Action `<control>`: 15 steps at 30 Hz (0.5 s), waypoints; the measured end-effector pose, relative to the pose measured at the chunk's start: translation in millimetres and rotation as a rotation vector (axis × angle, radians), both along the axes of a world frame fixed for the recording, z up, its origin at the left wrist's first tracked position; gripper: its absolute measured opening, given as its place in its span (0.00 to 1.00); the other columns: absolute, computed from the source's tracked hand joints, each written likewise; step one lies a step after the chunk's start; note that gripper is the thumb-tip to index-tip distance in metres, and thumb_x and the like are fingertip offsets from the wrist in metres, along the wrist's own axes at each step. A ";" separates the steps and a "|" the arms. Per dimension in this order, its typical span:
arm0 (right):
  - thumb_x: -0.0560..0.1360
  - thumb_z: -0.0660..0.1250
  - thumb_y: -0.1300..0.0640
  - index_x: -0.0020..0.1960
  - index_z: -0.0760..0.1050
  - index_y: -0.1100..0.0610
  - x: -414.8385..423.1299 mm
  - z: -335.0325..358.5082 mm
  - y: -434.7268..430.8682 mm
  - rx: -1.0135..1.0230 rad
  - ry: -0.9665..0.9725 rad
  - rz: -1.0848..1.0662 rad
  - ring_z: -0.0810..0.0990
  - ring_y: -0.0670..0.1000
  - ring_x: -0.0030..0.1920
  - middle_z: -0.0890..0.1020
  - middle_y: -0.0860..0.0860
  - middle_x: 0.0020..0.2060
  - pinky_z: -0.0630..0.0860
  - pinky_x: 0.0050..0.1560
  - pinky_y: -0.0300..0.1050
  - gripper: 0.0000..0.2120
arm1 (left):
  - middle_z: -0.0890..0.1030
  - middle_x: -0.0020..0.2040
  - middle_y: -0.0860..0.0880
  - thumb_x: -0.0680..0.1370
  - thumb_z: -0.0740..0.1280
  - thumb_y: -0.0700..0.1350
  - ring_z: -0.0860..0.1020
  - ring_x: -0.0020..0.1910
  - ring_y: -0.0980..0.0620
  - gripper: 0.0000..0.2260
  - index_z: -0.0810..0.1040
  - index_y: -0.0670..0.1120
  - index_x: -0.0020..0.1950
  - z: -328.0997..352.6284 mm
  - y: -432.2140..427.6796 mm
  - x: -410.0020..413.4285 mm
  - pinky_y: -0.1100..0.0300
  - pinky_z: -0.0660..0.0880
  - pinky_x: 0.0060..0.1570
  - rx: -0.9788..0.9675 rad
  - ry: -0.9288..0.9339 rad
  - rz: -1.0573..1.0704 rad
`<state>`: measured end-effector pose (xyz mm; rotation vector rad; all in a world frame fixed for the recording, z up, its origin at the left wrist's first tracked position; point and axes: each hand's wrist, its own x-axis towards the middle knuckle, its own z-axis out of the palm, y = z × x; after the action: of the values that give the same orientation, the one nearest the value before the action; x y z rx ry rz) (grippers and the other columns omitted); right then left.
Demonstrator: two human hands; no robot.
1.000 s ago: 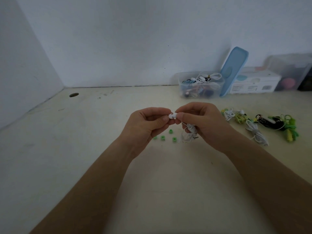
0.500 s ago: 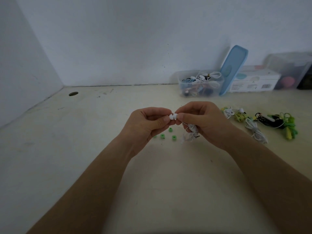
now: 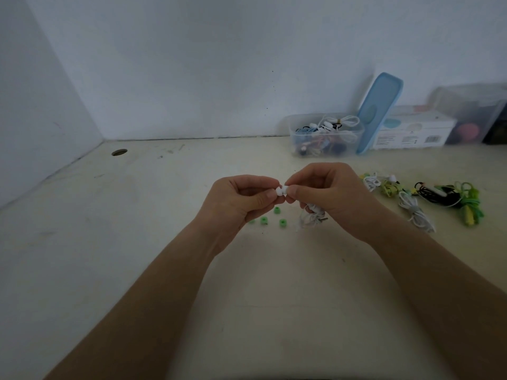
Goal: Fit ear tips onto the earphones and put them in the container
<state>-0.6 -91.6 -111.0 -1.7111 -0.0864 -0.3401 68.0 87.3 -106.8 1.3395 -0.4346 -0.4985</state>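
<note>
My left hand (image 3: 236, 200) pinches a white ear tip (image 3: 280, 191) between thumb and forefinger, pressed against the bud end of a white earphone that my right hand (image 3: 326, 192) grips. The earphone's bundled white cable (image 3: 311, 217) hangs below my right palm. Both hands meet just above the table's middle. Several loose green ear tips (image 3: 277, 210) lie on the table under my hands. The clear container (image 3: 325, 134) holding several earphones stands at the back, right of centre.
A blue lid (image 3: 380, 111) leans on the container's right side, beside a white box (image 3: 411, 130) and a clear bin (image 3: 472, 113). Bundled white, yellow, black and green earphones (image 3: 417, 196) lie right of my hands. A cable hole (image 3: 119, 152) sits at back left.
Both hands stay together at the same spot; the fingers shift slightly around the ear tip and bud. Nothing on the table has moved.
</note>
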 end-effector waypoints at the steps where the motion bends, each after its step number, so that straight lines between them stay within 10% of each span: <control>1: 0.73 0.72 0.66 0.47 0.82 0.65 0.2 -0.3 -0.2 -0.013 0.000 -0.004 0.79 0.45 0.32 0.85 0.57 0.35 0.75 0.35 0.35 0.03 | 0.86 0.47 0.40 0.70 0.71 0.34 0.85 0.48 0.44 0.09 0.83 0.40 0.49 0.1 0.0 -0.3 0.63 0.81 0.45 0.004 -0.005 -0.003; 15: 0.74 0.70 0.67 0.49 0.81 0.67 1.0 -1.0 -2.9 0.053 0.025 0.046 0.79 0.44 0.31 0.84 0.57 0.35 0.74 0.33 0.35 0.05 | 0.86 0.45 0.40 0.69 0.71 0.34 0.85 0.46 0.45 0.09 0.83 0.39 0.48 -1.3 -0.5 0.4 0.65 0.80 0.42 -0.035 0.026 -0.019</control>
<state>0.4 -94.5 -112.0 -1.6581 -0.0974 -0.2851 68.4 86.7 -108.0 1.2956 -0.4331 -0.5208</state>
